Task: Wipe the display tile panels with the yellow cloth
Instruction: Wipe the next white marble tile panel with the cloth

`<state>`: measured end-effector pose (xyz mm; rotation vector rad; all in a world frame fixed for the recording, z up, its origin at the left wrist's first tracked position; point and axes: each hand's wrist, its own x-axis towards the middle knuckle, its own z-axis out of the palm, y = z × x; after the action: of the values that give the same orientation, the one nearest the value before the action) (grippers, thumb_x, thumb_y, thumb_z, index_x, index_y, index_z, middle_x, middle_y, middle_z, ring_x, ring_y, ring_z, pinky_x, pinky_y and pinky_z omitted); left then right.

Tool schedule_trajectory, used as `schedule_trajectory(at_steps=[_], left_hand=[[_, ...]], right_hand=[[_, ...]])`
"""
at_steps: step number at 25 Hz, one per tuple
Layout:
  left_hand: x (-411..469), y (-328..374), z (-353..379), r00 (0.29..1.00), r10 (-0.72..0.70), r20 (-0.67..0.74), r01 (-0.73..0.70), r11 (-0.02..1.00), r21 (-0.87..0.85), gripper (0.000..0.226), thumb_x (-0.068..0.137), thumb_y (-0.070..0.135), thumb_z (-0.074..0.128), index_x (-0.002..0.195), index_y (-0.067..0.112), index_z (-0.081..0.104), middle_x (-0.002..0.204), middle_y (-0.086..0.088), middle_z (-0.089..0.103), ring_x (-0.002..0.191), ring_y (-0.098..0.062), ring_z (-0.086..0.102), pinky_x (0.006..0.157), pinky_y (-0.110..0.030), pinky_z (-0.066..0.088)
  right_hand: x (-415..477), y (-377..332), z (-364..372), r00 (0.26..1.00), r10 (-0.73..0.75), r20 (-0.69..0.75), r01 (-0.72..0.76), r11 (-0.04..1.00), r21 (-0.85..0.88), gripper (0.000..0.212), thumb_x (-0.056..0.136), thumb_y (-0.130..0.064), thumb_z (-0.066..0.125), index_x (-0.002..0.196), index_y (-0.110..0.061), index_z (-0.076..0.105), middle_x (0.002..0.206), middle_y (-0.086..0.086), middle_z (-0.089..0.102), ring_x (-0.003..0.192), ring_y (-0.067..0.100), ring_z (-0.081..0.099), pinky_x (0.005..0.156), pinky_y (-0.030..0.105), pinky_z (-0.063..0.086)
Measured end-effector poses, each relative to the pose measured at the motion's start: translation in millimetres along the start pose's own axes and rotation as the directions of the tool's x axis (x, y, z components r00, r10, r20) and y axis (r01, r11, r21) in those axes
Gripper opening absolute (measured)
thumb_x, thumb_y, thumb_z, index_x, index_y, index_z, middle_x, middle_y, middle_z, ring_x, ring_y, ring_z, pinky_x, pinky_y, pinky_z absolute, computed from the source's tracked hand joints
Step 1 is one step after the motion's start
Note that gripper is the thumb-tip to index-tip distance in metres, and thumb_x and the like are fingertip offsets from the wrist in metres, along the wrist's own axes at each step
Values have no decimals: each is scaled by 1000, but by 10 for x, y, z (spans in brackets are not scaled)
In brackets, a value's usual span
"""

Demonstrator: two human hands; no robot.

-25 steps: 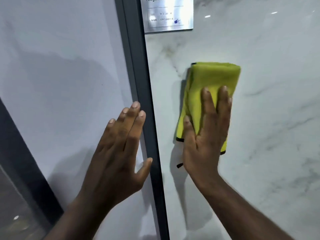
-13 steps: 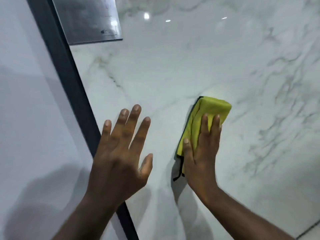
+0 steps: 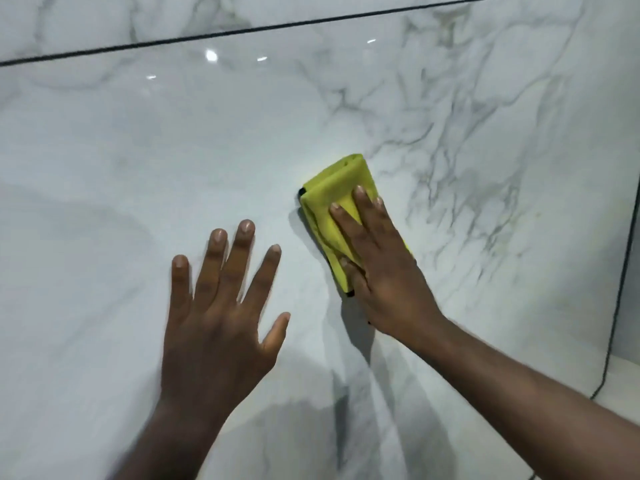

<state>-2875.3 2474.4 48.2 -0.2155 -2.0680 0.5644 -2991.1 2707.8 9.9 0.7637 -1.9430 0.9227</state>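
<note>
Left: grey-veined white tile panel [image 3: 104, 168], glossy, filling most of the view. A faint broad shadow lies across its left part.

Far side: a thin dark joint line [image 3: 242, 29] slants across the top, with a second marble-look panel [image 3: 86, 22] beyond it. Small light glints [image 3: 211, 55] sit just below the line.

Centre-left: left hand [image 3: 214, 306], back to the camera. Grip spread, fingers straight and fanned, thumb out to the right, holding nothing. It lies over the panel, but slight blur means contact cannot be told.

Centre-right: yellow cloth [image 3: 329, 206], folded into a thick pad with dark trim at its corners. It lies flat on the panel, near the left hand but apart from it.

Right hand [image 3: 384, 271] covers the pad's near half. Grip flat, not pinching: straight fingers press the cloth to the tile, thumb along its left edge. The pad's far end shows past the fingertips.

Right: heavier grey veining, then a dark edge strip [image 3: 623, 271] running down the panel's right side.
</note>
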Motion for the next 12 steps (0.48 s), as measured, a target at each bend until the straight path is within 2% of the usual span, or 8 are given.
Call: schedule_trajectory(at_steps=[3, 4, 6, 7, 8, 9, 10, 12], left_hand=[[298, 404, 95, 1000, 14, 6, -14, 1000, -15, 83, 97, 44, 71, 169, 18, 40, 182, -12, 13, 169, -36, 14, 133, -64, 10], [388, 540, 128, 1000, 15, 15, -15, 1000, -25, 85, 95, 43, 75, 169, 18, 41, 182, -12, 13, 169, -35, 13, 133, -64, 10], [577, 796, 204, 999, 25, 39, -23, 998, -56, 92, 89, 43, 80, 169, 17, 41, 182, -11, 14, 169, -35, 13, 133, -63, 11], [682, 911, 247, 999, 35, 42, -32, 997, -70, 93, 88, 42, 81, 168, 17, 42, 182, -11, 14, 169, -35, 13, 133, -63, 11], [777, 1009, 284, 998, 46, 45, -42, 996, -77, 94, 88, 41, 81, 168, 16, 41, 182, -11, 14, 169, -35, 13, 133, -63, 11], [870, 1100, 327, 997, 56, 46, -53, 995, -81, 93, 88, 41, 81, 169, 15, 41, 183, -10, 13, 169, -34, 13, 133, -63, 12], [987, 1215, 386, 997, 65, 41, -61, 994, -87, 92, 89, 41, 79, 169, 15, 40, 183, -10, 12, 169, -34, 12, 133, -64, 12], [1237, 1467, 512, 997, 71, 24, -68, 992, -105, 88, 92, 41, 74, 169, 15, 39, 183, -9, 11, 169, -33, 10, 134, -64, 11]], right_hand=[[83, 555, -229, 931, 349, -106, -341, 936, 85, 75, 107, -11, 48, 171, -24, 12, 179, 2, -10, 165, 18, -10, 133, 54, 9], [23, 658, -242, 948, 311, -65, -310, 950, 28, 76, 106, -13, 48, 171, -22, 9, 179, 3, -12, 165, 20, -13, 132, 57, 10], [-47, 870, -328, 994, 35, 102, -24, 994, -104, 77, 108, -18, 52, 171, -26, 10, 179, 1, -9, 166, 27, -10, 130, 60, 18], [53, 1034, -466, 989, -65, 132, 81, 989, -121, 77, 109, -19, 54, 171, -30, 11, 180, -2, -7, 166, 27, -7, 130, 58, 23], [195, 1207, -600, 991, -81, 104, 95, 987, -132, 76, 109, -19, 54, 171, -32, 12, 180, -5, -7, 166, 26, -6, 130, 52, 25], [307, 1372, -701, 999, -3, 36, 8, 992, -126, 76, 110, -18, 53, 171, -32, 10, 179, -6, -9, 166, 24, -6, 131, 45, 22], [378, 1523, -792, 985, 169, -34, -170, 984, -56, 77, 110, -16, 50, 171, -31, 7, 179, -6, -13, 166, 21, -9, 132, 40, 17], [271, 1713, -832, 919, 390, -58, -387, 921, 46, 79, 110, -14, 48, 171, -31, 1, 178, -5, -19, 164, 17, -16, 135, 41, 5]])
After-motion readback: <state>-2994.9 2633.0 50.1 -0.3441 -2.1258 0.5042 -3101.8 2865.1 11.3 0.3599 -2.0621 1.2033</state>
